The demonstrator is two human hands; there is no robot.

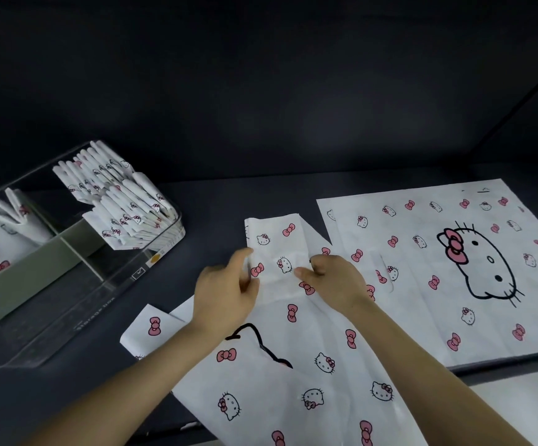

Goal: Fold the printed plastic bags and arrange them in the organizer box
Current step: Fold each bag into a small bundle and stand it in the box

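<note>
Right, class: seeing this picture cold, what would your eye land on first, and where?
Probably the big cat face with a pink bow printed on the flat bags at right. Next, the left hand and right hand pinching a folded strip of the printed bag at centre, then the clear organizer box of folded bags at left.

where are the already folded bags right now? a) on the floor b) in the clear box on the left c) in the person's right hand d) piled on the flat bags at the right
b: the folded bags stand in rows inside the clear organizer box at the left, while the left hand and right hand pinch a half-folded bag.
</note>
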